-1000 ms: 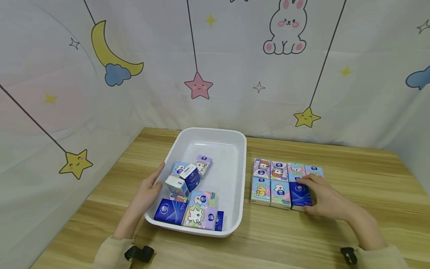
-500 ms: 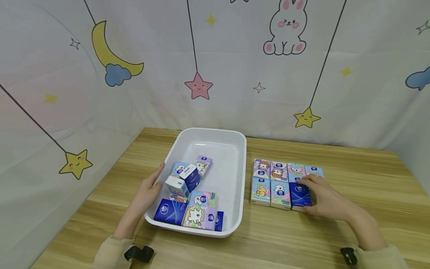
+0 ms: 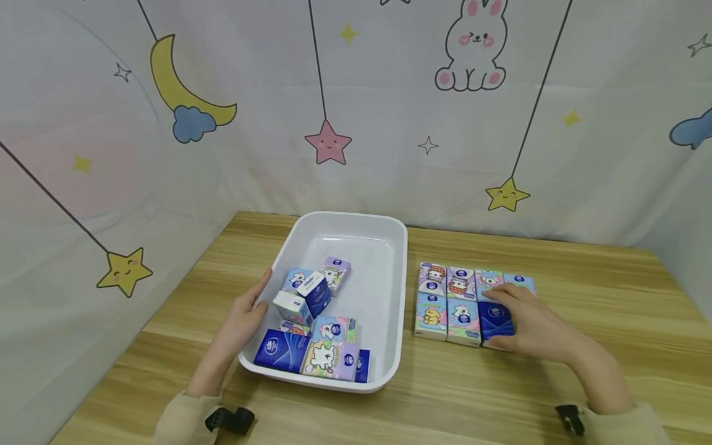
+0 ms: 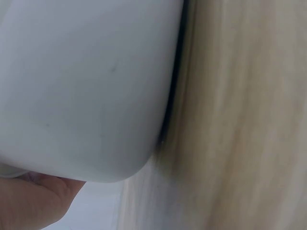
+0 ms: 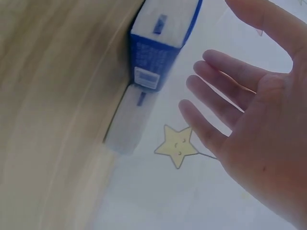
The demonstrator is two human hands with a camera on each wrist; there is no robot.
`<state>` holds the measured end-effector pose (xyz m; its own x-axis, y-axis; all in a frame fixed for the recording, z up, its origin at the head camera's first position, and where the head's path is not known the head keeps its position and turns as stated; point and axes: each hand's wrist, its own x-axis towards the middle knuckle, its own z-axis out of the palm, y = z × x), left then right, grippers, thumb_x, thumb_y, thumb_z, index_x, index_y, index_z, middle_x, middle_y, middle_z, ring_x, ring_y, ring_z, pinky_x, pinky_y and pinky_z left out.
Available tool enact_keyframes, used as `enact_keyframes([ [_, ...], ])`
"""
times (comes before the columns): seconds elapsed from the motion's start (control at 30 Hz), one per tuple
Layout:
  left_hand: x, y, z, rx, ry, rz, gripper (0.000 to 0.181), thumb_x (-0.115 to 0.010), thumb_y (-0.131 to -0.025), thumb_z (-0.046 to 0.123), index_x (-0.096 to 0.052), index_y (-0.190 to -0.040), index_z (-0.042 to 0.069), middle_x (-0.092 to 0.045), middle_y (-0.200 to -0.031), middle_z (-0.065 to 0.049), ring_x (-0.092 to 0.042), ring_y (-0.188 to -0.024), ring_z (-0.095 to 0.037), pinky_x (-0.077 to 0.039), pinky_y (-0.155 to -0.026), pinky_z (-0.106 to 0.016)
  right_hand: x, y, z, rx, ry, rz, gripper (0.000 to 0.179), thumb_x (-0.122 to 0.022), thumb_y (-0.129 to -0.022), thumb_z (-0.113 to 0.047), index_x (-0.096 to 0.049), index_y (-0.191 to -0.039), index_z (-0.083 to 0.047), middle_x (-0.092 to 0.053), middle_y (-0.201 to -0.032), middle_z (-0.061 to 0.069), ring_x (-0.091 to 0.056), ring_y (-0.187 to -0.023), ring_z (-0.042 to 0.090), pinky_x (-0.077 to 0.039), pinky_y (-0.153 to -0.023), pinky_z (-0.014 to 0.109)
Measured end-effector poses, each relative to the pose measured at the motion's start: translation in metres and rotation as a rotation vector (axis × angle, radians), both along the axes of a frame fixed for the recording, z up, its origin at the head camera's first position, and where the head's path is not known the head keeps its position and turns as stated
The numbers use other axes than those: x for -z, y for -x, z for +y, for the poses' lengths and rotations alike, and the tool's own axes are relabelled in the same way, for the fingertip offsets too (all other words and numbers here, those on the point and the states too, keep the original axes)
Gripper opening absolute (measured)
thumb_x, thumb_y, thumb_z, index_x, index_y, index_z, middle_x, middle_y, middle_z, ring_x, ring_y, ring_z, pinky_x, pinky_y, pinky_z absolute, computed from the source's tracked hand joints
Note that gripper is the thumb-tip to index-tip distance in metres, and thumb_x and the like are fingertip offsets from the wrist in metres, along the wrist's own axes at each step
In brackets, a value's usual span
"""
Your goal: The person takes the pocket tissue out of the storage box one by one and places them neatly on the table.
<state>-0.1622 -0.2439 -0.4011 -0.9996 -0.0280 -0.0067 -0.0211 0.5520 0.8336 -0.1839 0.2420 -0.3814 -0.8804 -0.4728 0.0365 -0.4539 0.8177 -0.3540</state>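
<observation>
A white plastic tray holds several small tissue packs, blue ones and cartoon-printed ones, jumbled on its near left side. My left hand grips the tray's left rim, with the thumb at the edge. To the right of the tray, tissue packs lie in two neat rows on the table. A dark blue tissue pack is at the right end of the front row. Just over it hovers my right hand, thumb and fingers spread. In the right wrist view those fingers are apart from the blue pack.
The packs beside the tray include a yellow-dog one and a white-puppy one in front. A wooden table bears everything. A patterned curtain hangs behind it.
My right hand has let go of the dark blue pack, its thumb and fingers lifting off slightly. The pack stays in the row. My left hand and the tray have not moved.
</observation>
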Motion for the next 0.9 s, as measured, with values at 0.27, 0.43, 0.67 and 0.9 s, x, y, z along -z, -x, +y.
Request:
enact_keyframes([
  [0.27,0.001,0.0,-0.001,-0.002,0.003,0.002,0.059,-0.036,-0.095,0.0,-0.024,-0.152,0.011,-0.024,-0.157,-0.018,-0.024,-0.144,-0.042,-0.024,-0.116,-0.058,-0.013,-0.005,-0.019,-0.033,-0.021,0.031,0.069,-0.077,-0.075,-0.025,-0.051,-0.136,-0.007,-0.05,-0.138,0.02,-0.041,-0.131,0.046,-0.038,-0.102,0.067],
  [0.43,0.001,0.0,-0.001,-0.004,0.004,0.005,0.06,-0.036,-0.094,0.0,-0.024,-0.152,0.009,-0.023,-0.157,-0.018,-0.023,-0.144,-0.041,-0.022,-0.118,-0.057,-0.02,-0.01,-0.034,-0.074,-0.016,0.081,0.059,-0.07,-0.082,-0.021,-0.051,-0.137,-0.008,-0.052,-0.137,0.018,-0.045,-0.13,0.042,-0.039,-0.104,0.063],
  [0.67,0.0,0.0,-0.001,-0.003,0.006,0.006,0.059,-0.036,-0.095,0.001,-0.024,-0.152,0.011,-0.023,-0.158,-0.017,-0.023,-0.144,-0.041,-0.022,-0.117,-0.057,-0.024,-0.015,-0.052,-0.128,0.005,0.099,0.059,-0.069,-0.082,-0.017,-0.05,-0.137,-0.008,-0.052,-0.137,0.011,-0.047,-0.129,0.034,-0.042,-0.105,0.056],
  [0.9,-0.001,-0.001,0.001,0.006,0.004,0.001,0.059,-0.036,-0.095,0.001,-0.023,-0.152,0.011,-0.022,-0.158,-0.017,-0.022,-0.145,-0.041,-0.021,-0.117,-0.058,-0.023,-0.022,-0.073,-0.174,0.019,0.115,0.057,-0.071,-0.084,-0.025,-0.05,-0.137,-0.013,-0.054,-0.135,0.005,-0.052,-0.126,0.028,-0.047,-0.103,0.05],
])
